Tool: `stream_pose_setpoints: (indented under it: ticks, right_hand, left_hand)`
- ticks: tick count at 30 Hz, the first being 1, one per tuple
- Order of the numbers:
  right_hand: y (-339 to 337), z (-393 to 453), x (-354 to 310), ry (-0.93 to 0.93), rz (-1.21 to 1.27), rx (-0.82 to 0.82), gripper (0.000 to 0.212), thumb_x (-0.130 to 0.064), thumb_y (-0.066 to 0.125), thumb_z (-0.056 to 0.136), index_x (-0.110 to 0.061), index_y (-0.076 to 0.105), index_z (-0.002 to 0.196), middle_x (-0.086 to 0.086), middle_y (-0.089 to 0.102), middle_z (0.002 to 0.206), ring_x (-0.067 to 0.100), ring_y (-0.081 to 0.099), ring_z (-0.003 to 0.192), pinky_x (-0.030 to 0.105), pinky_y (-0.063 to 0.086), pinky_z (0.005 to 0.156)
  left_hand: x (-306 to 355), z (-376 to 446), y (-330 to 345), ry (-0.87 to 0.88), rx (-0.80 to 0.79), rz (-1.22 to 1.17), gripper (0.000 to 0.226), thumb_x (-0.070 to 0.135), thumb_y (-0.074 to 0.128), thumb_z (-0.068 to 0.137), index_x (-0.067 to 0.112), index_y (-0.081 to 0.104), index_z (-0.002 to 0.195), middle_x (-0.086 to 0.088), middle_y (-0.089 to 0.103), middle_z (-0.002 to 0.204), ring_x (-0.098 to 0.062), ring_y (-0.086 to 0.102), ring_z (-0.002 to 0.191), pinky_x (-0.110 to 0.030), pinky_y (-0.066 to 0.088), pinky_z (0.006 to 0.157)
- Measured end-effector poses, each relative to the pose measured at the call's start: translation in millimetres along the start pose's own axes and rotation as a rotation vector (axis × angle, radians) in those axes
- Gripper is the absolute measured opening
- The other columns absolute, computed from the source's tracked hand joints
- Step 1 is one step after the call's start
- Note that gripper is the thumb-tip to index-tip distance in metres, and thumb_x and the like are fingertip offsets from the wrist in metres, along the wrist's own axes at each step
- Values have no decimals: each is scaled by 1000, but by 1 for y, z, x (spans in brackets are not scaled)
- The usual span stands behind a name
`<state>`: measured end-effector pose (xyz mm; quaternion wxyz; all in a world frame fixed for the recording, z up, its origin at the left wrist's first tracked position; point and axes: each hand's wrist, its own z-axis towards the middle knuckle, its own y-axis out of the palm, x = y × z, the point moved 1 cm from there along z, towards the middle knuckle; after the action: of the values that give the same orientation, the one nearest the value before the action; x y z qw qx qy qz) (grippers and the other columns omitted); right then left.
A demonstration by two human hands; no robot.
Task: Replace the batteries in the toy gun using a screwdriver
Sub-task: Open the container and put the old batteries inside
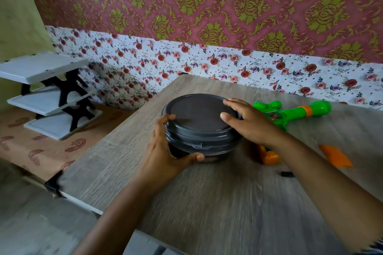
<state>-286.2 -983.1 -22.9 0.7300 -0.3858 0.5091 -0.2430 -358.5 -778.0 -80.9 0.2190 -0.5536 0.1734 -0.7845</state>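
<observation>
- My left hand [165,151] wraps the near side of the round dark container [200,128], fingers and thumb curled round its wall, so it can't slide on the wooden surface [207,203].
- My right hand [246,122] lies over the lid's far edge with fingers fairly straight, thumb on top; I judge it is placed there to work the lid.
- I'd guess the container holds what I need for the job, though nothing inside shows.
- The green toy gun [290,114] lies on the surface just beyond my right wrist, its orange grip near the container.
- An orange piece [335,155], perhaps the battery cover, and a small dark object [287,174] lie apart to the right, within easy reach.
</observation>
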Motion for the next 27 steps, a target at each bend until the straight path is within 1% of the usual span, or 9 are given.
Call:
stream_pose_setpoints:
  ticks: [3,5,11,14,19,22,24,26,27]
  right_hand:
    - [9,0,4,21,-3,3,49,-30,39,97,-13,32,142,1,20,154,12,15,142,23,10,112]
    - [14,0,6,27,13,30,47,-28,35,98,-13,31,143,1,19,155,13,14,142,27,9,116]
    - [23,-4,13,-3,133,136,44,-20,35,99,-10,31,142,3,23,153,13,19,141,23,12,114]
    - [27,-6,15,-17,149,153,44,-19,34,99,-10,31,142,3,23,153,12,18,141,24,13,115]
    - [29,-8,14,-15,174,188,43,-18,33,99,-8,34,140,3,24,153,12,19,140,26,13,116]
    - [25,-6,14,7,71,106,46,-26,31,99,-12,29,142,1,18,155,13,15,142,32,11,117]
    - [18,-6,12,30,-70,28,49,-31,28,99,-14,24,144,0,13,156,13,10,143,35,8,117]
    - [12,-6,9,59,-176,-35,52,-36,26,99,-15,19,146,-1,8,157,13,5,144,36,6,117]
    - [10,-6,6,70,-215,-63,54,-38,24,99,-15,17,146,-1,6,157,14,4,144,37,5,118]
  left_hand:
    - [0,-1,1,-11,18,-7,90,70,69,49,48,17,118,5,42,137,-11,44,123,-22,39,95]
    - [0,-1,0,-26,33,-15,91,69,69,45,46,21,118,6,44,135,-10,46,121,-20,38,91]
    - [6,-2,-1,-61,70,-27,95,68,69,37,41,30,119,12,46,126,-9,48,114,-25,44,89]
    - [7,-3,-1,-56,86,-18,93,66,70,37,37,36,118,16,47,120,-7,50,112,-27,48,89]
    - [6,-2,-3,-53,95,-2,92,66,72,37,35,40,117,11,52,125,-12,53,115,-36,51,93]
    - [8,-3,-1,-60,89,-1,92,66,71,37,36,37,117,7,50,129,-11,50,116,-33,49,93]
    - [7,-3,0,-76,54,17,94,67,71,40,39,28,119,5,44,134,-9,45,117,-28,44,94]
    - [10,-3,1,-98,-8,-44,100,72,72,43,47,19,123,2,37,140,-13,41,125,-35,41,103]
    - [15,-4,0,-132,-24,-152,103,76,72,43,54,15,125,3,35,142,-15,40,127,-37,39,105]
